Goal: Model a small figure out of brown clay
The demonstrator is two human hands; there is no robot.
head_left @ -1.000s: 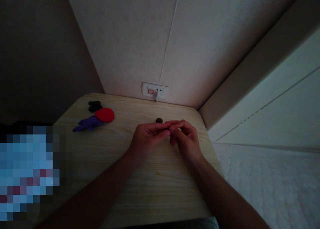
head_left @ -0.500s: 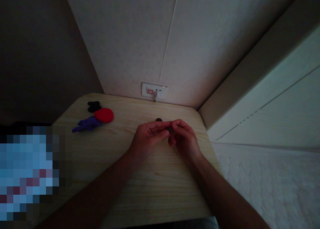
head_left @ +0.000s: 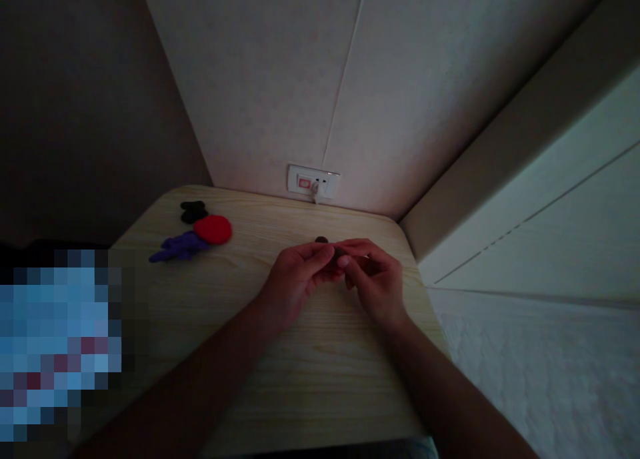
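My left hand (head_left: pixel 295 282) and my right hand (head_left: pixel 373 279) meet fingertip to fingertip above the middle of a light wooden table (head_left: pixel 280 372). Between the pinched fingers of both sits a small dark lump (head_left: pixel 338 252), soft-looking, too dim to name surely. Just behind the fingers another small dark lump (head_left: pixel 321 239) lies on the table. At the far left of the table lie a red flat disc (head_left: pixel 213 229), a purple flattened piece (head_left: pixel 177 247) and a black piece (head_left: pixel 193 211).
A wall socket (head_left: pixel 313 181) with a plug in it sits on the wall right behind the table. A pale bed or mattress surface (head_left: pixel 540 352) borders the table's right edge. A blurred blue patch (head_left: pixel 55 339) covers the lower left. The room is dim.
Both hands stay pinched together over the same spot; the fingers have shifted slightly around the small dark lump. The view has tilted a little.
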